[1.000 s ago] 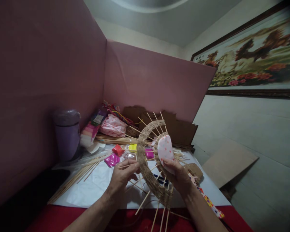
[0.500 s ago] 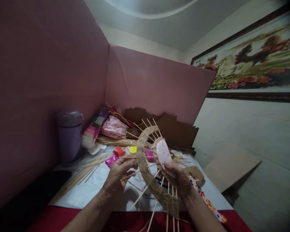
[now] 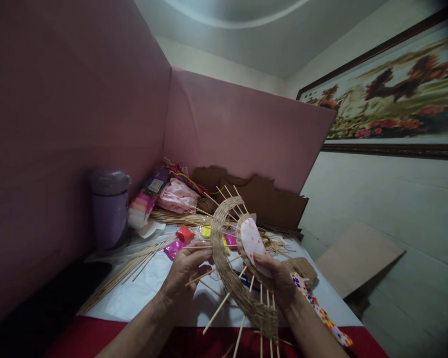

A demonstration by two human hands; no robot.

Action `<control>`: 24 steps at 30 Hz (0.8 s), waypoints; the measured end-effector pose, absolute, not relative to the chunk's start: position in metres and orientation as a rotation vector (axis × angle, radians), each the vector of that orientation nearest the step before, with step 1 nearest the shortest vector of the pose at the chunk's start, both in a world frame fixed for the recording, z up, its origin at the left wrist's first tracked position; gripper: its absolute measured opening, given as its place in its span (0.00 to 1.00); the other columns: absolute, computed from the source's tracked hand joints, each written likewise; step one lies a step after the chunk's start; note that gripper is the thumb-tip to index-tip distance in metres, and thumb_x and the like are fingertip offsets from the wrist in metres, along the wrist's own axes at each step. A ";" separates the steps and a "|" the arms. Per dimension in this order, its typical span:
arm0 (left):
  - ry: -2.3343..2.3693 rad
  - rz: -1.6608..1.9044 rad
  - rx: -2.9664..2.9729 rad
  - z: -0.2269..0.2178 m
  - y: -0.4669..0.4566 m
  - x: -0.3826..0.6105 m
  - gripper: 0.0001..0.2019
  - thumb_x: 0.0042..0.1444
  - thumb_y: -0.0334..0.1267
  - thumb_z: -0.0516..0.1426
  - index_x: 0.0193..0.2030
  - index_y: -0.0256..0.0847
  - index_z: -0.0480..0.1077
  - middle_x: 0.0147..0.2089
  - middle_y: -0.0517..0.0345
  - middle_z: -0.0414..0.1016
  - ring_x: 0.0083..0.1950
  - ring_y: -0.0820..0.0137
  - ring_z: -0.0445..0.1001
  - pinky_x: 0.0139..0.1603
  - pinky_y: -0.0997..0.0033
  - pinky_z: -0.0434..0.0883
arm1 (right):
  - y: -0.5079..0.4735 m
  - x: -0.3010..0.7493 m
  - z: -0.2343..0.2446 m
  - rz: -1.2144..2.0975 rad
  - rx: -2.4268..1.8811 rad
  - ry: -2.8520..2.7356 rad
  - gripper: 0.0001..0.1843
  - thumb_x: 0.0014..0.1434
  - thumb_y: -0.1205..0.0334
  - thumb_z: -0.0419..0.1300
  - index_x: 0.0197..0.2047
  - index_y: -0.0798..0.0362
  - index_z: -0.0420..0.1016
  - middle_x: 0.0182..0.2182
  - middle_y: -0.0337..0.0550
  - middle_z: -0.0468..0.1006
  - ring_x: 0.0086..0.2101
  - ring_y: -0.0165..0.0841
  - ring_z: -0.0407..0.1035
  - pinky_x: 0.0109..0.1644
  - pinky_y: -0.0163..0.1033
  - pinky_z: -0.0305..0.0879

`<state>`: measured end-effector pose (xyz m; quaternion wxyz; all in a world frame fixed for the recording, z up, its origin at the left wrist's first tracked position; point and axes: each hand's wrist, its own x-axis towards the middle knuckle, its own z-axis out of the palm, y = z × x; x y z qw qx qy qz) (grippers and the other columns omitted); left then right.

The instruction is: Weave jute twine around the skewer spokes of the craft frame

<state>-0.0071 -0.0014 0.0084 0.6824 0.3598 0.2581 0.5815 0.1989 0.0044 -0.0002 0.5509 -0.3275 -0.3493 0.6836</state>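
Between my hands is a fan-shaped woven twine piece (image 3: 224, 263), a curved brown band with thin wooden sticks radiating through it. At its inner side sits a half-round panel (image 3: 252, 238) of white cloth with pink dots, edged in twine. My right hand (image 3: 280, 281) grips this panel at its lower end, thumb on the cloth and fingers hidden behind. My left hand (image 3: 184, 273) is closed at the band's outer left edge, thumb and fingers around a stick there; the fingertips are partly hidden.
Loose sticks (image 3: 123, 271) lie on the white-covered table (image 3: 115, 303). Red (image 3: 184, 233) and magenta (image 3: 173, 248) packets lie behind my left hand. A purple lidded container (image 3: 110, 211) stands left, torn cardboard (image 3: 261, 199) at the back. Patterned cloth (image 3: 323, 313) lies right.
The woven piece has tilted slightly, its upper stick tips shifting a little left. Both hands keep their hold. The whole view has shifted slightly.
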 end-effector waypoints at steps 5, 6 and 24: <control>0.590 1.289 0.837 0.009 -0.002 -0.006 0.06 0.42 0.32 0.63 0.31 0.36 0.74 0.31 0.56 0.74 0.32 0.72 0.70 0.33 0.72 0.65 | 0.003 0.199 0.001 1.643 -0.758 -0.820 0.12 0.40 0.67 0.66 0.32 0.56 0.75 0.27 0.41 0.79 0.23 0.29 0.71 0.30 0.33 0.68; 0.582 1.283 0.853 0.009 -0.002 -0.006 0.06 0.43 0.32 0.62 0.30 0.36 0.74 0.31 0.56 0.74 0.32 0.72 0.70 0.34 0.72 0.65 | 0.003 0.199 0.001 1.649 -0.757 -0.822 0.12 0.40 0.67 0.66 0.32 0.57 0.75 0.26 0.41 0.79 0.23 0.28 0.71 0.29 0.33 0.67; 0.556 1.312 0.785 0.009 -0.004 -0.006 0.05 0.41 0.32 0.63 0.27 0.36 0.72 0.30 0.59 0.73 0.31 0.73 0.70 0.34 0.71 0.66 | 0.004 0.198 -0.004 1.672 -0.698 -0.760 0.18 0.42 0.68 0.65 0.40 0.57 0.74 0.26 0.41 0.79 0.24 0.29 0.71 0.31 0.34 0.68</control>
